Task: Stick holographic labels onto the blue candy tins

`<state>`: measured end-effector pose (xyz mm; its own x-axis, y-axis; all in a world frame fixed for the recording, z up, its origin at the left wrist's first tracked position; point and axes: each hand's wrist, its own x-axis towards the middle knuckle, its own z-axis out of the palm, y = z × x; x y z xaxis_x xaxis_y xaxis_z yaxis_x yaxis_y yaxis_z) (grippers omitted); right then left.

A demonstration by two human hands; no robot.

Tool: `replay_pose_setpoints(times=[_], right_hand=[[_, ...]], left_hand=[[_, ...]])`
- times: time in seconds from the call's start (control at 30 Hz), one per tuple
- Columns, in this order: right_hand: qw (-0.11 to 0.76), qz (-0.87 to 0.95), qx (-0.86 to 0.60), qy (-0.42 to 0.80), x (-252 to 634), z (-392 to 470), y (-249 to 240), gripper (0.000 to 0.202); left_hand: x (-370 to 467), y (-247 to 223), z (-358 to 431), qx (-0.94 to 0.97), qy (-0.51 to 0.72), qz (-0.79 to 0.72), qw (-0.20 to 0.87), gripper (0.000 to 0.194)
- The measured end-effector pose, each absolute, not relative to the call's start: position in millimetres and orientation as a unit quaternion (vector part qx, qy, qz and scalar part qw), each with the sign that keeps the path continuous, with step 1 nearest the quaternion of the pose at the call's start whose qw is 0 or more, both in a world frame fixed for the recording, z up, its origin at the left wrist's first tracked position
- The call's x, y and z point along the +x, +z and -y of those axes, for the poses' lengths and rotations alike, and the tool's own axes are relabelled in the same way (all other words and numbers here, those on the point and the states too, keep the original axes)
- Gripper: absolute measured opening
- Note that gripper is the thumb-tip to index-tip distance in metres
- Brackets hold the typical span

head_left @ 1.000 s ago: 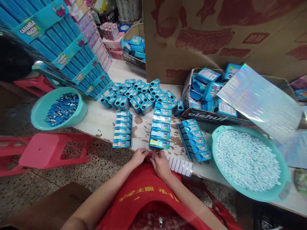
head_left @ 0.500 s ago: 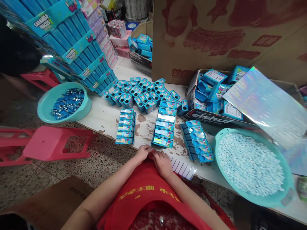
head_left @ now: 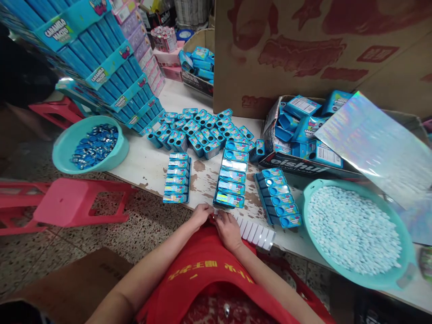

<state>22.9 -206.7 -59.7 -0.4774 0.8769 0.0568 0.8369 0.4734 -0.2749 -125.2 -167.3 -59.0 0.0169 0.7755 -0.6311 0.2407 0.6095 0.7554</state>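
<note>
My left hand (head_left: 201, 215) and my right hand (head_left: 228, 230) meet at the table's front edge, just above the red apron (head_left: 205, 256). Both have their fingers pinched together at the left end of a shiny strip of clear-and-white stickers (head_left: 256, 233). The strip runs out to the right from beneath my right hand; its left end is mostly covered by fingers. Directly beyond my hands stands a row of blue candy boxes (head_left: 231, 186) with shiny tops. Another row of boxes (head_left: 176, 180) is to the left, and a third row with round hollows on top (head_left: 281, 200) is to the right.
Loose blue boxes (head_left: 202, 132) crowd the table's middle. A basin of pale blue candies (head_left: 354, 234) sits right, a basin of wrapped candies (head_left: 96, 146) left. Behind are a filled carton (head_left: 297, 164), a holographic sheet (head_left: 374, 144) and stacked display boxes (head_left: 104, 76). A pink stool (head_left: 64, 202) stands left.
The sticker strip has shifted slightly upward and tilted, its white backing showing brighter. A small whitish bit now shows between my fingertips. My hands have barely moved.
</note>
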Motion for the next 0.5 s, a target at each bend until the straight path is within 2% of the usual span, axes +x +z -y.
replay_pose_setpoints(times=[0.17,0.27,0.4,0.5], right_hand=[[0.108,0.860,-0.480,0.135,21.2,204.2,-47.5,0.017],[0.168,0.830,-0.487,0.213,26.2,204.1,-23.6,0.017],[0.299,0.665,-0.558,0.396,36.3,202.1,30.2,0.017],[0.357,0.562,-0.575,0.475,39.9,197.6,68.4,0.018]], left_hand=[[-122.6,-64.0,164.0,0.404,0.222,-0.662,0.591,0.023],[-127.6,-57.8,163.8,0.418,0.222,-0.670,0.572,0.021],[-142.1,-13.6,172.9,0.438,0.280,-0.657,0.546,0.030],[-146.3,34.1,181.7,0.457,0.334,-0.560,0.605,0.036]])
